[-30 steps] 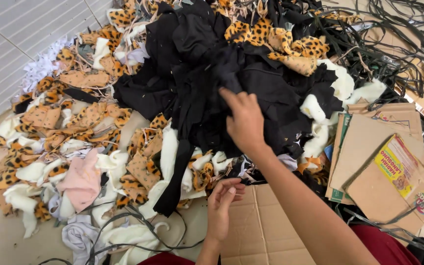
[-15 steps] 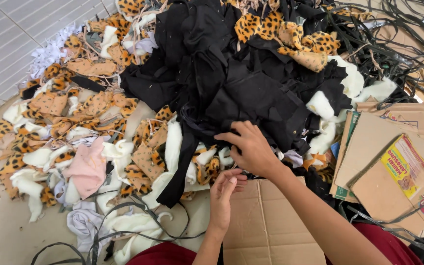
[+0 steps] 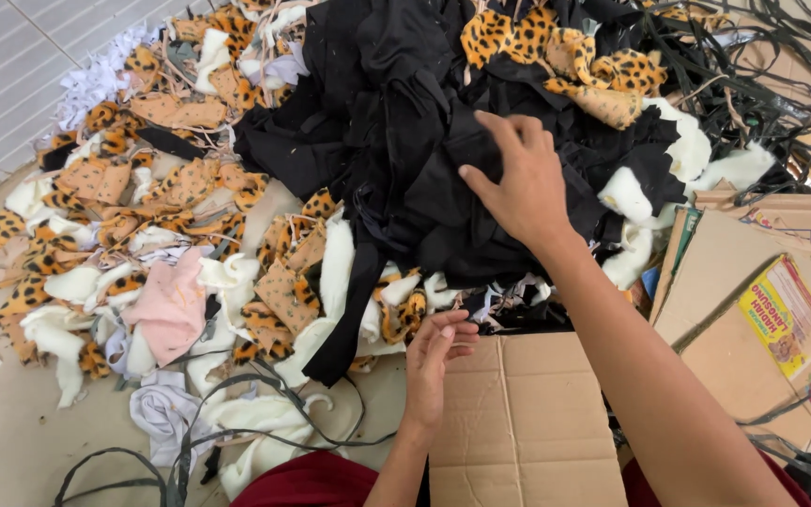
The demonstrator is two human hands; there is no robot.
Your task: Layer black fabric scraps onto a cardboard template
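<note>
Black cloth [image 3: 443,188] lies under my right hand [image 3: 518,188], fingers spread wide on it; my left hand [image 3: 434,361], loosely curled and empty, hovers below over cardboard [image 3: 518,422]

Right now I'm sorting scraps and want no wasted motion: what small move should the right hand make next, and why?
Probably close the fingers and lift. The right hand lies spread, not yet gripping, on the black fabric pile, while the left hand waits open-palmed at the flattened cardboard edge below.
</note>
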